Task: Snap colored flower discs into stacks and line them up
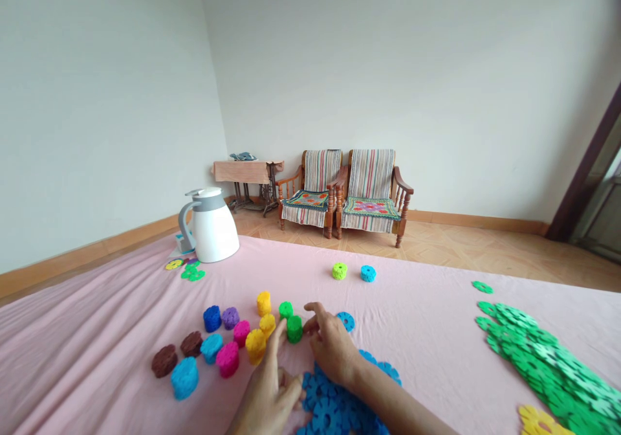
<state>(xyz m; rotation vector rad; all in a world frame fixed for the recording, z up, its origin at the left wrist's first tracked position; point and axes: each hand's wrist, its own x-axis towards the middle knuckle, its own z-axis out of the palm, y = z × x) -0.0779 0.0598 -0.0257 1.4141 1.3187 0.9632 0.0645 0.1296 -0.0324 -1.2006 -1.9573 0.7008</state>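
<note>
Flanking green stack (294,330), left hand (270,384), right hand (334,347)

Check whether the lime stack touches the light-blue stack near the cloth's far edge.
Apart. The head view shows bare pink cloth between the lime stack and the light-blue stack.

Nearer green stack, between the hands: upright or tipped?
Upright: the nearer green stack stands on the pink cloth, its flat top facing up and its side showing below.
</note>
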